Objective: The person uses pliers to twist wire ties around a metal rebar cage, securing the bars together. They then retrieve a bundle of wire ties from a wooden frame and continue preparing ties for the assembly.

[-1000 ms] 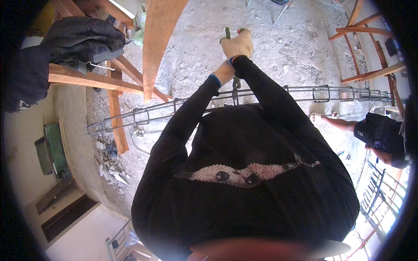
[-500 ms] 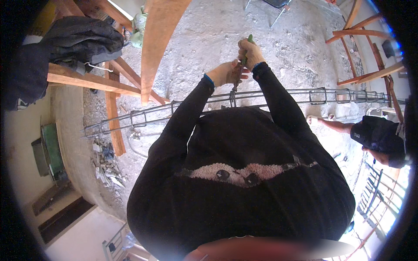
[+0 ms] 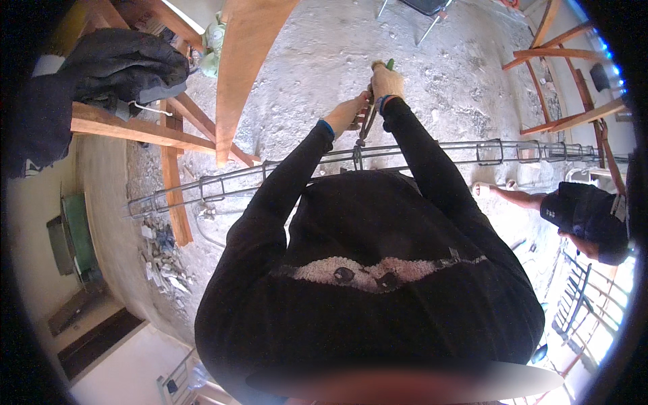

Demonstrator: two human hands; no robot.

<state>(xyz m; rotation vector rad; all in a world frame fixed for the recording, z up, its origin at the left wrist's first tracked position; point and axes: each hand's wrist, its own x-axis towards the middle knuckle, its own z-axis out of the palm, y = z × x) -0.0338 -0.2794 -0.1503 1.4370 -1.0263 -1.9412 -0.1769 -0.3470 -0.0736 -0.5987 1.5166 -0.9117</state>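
The right hand wraps a green handle, likely for leverage near steel bars; the left hand grips unclearly.

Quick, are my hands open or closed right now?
Beige-gloved right hand: closed, holding a green-handled dark metal tool.
Beige-gloved left hand: beside the same tool; whether open or gripping cannot be told.

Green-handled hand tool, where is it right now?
Head view, upper middle, slightly right: the green-handled hand tool is in the right hand, left hand close beside it, its lower end by the rebar cage.
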